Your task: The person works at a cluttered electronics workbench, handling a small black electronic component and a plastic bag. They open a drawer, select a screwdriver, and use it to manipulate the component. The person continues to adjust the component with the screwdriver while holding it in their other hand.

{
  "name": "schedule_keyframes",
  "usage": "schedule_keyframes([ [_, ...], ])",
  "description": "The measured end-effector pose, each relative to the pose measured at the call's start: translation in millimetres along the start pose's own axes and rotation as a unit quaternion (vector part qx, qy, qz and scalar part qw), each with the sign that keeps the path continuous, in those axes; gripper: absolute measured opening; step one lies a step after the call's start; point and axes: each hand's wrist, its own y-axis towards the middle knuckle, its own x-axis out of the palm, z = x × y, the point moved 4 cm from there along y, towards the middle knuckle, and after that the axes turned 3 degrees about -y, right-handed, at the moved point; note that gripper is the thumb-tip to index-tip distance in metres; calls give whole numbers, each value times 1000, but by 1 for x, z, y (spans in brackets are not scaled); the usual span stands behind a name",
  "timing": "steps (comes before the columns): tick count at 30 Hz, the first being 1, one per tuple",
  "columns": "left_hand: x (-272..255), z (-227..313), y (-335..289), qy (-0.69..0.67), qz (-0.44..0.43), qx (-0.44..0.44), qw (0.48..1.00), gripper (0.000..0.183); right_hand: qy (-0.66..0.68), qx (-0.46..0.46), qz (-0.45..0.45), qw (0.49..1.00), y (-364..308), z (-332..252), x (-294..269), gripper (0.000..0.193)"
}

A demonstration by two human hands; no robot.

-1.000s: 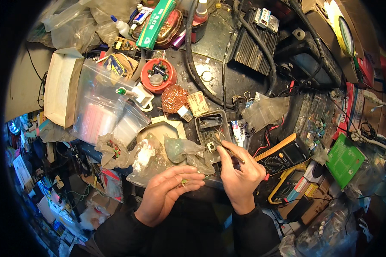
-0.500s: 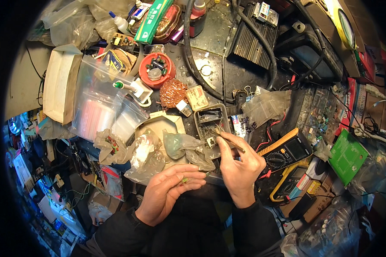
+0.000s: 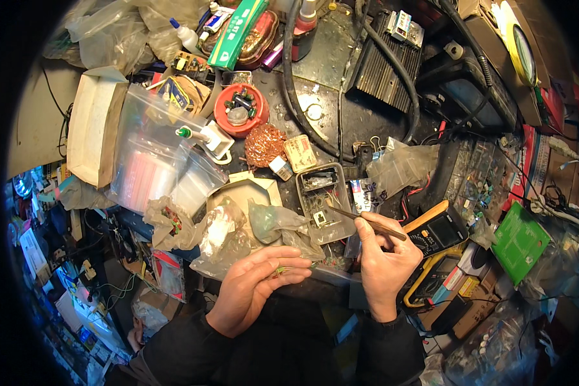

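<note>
My left hand (image 3: 254,286) is cupped, its fingers bent loosely around a few small green parts (image 3: 280,271) with thin leads, partly hidden. In my right hand (image 3: 389,267) I pinch a pair of dark tweezers (image 3: 347,213), their tips over the right side of a clear plastic box (image 3: 338,233). Inside the box lie small wire-leaded parts and a small white piece (image 3: 320,219). Crumpled plastic bags (image 3: 273,220) sit in front of my left fingertips, partly on an open cardboard box (image 3: 264,186).
A yellow-and-black multimeter (image 3: 441,230) lies right of my right hand, near a green circuit board (image 3: 521,243). Beyond the plastic box are a copper wire ball (image 3: 262,145), a red round tub (image 3: 261,116) and a thick black cable (image 3: 291,90). Clear bags (image 3: 149,170) lie to the left.
My right hand has drawn back to the right with the tweezers, uncovering more of the plastic box. My left hand stays nearly in place. The whole view has shifted slightly.
</note>
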Motion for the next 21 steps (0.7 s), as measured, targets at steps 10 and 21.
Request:
schedule_keyframes([
  [10, -2, 4, 4, 11, 7, -5, 1000, 39, -96, -149, -12, 984, 1, -30, -3, 16],
  [21, -6, 7, 4, 0, 2, -15, 1000, 40, -136, -252, -38, 958, 18, -23, 27, 15],
])
